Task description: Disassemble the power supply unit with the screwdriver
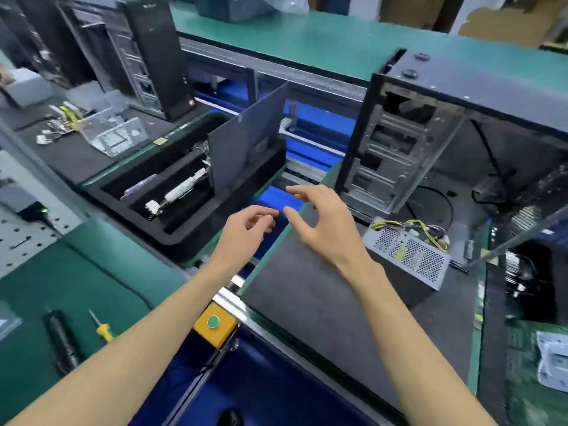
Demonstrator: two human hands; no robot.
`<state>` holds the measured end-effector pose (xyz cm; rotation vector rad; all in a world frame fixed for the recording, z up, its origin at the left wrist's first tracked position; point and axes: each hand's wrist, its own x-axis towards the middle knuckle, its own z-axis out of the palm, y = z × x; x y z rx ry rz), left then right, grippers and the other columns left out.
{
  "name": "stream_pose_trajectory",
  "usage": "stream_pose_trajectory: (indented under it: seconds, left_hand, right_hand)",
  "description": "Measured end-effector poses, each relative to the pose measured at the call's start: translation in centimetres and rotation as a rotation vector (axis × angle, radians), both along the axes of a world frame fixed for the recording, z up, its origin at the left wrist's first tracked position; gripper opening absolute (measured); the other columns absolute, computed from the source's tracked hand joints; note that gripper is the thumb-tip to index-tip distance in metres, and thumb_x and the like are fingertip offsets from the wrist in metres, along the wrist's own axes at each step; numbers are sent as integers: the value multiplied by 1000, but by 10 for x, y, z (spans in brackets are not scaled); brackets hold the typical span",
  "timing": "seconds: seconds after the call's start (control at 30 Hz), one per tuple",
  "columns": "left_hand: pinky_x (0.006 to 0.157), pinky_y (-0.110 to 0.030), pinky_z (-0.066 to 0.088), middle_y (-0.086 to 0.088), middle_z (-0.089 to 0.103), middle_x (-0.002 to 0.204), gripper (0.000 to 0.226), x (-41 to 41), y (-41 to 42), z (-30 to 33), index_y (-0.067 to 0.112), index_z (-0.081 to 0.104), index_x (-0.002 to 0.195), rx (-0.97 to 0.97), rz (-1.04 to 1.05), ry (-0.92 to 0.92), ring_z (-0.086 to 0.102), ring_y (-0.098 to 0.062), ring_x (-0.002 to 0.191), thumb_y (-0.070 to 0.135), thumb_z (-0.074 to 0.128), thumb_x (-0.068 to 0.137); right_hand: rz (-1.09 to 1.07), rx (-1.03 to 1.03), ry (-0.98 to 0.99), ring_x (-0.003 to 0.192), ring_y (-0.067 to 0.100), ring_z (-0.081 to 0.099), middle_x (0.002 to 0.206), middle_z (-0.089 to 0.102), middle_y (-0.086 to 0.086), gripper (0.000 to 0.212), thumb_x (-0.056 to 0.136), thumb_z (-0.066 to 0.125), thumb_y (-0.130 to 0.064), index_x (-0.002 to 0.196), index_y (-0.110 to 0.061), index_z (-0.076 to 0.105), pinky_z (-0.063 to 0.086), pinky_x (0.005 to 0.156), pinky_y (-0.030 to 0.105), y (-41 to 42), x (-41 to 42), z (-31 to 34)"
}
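Although the power supply unit [407, 255] already lies outside the open computer case [430, 142], nothing shows that its own disassembly has begun: its perforated metal cover looks whole and closed, and its yellow and black cable bundle [424, 229] trails off its far edge. By my judgement the whole unscrewing job is left.

Largest first, by count. One open case stands beyond the right fingertips, its side off. One dark loose panel [249, 139] stands upright just beyond the left fingertips, in a black foam tray [184, 229]. One power supply unit lies on the grey mat [307, 287], to the right of the right hand [319, 229] and apart from it. One black cylindrical tool [60, 342] and one yellow-handled screwdriver [103, 329] lie on the green bench, well back from the left hand [246, 232], near the left forearm. One yellow box with a green button [213, 322] sits between the forearms.

Both hands hover empty over the gap between tray and mat. Left fingers curl loosely; right fingers are spread wide, thumb apart. Neither touches tool or unit.
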<state>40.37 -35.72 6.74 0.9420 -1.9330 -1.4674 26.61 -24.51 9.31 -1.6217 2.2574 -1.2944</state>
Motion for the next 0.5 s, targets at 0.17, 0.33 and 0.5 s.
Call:
stream_pose_trajectory:
  seconds: [0.17, 0.33, 0.5]
  left_hand:
    - [81, -24, 53, -6, 74, 94, 22, 105, -37, -6, 13, 74, 105, -12, 170, -74, 67, -15, 86, 5, 54, 99]
    - [64, -8, 44, -5, 71, 91, 22, 212, -65, -36, 7, 72, 105, 33, 347, -134, 63, -1, 74, 0, 53, 97]
    - [72, -23, 48, -10, 71, 93, 25, 311, -76, -74, 12, 70, 104, 153, 499, -215, 64, -11, 79, -2, 51, 95]
  right_hand:
    - [218, 36, -4, 104, 15, 56, 106, 63, -6, 28, 95, 67, -25, 124, -23, 68, 52, 88, 41, -69, 91, -13]
    - [378, 99, 17, 104, 18, 56, 102, 63, -1, 26, 93, 68, -18, 120, -17, 69, 50, 89, 40, -122, 191, -46]
    - [528, 204, 8, 94, 15, 51, 95, 57, -1, 24, 93, 68, -14, 117, -14, 68, 48, 84, 36, -156, 280, -90]
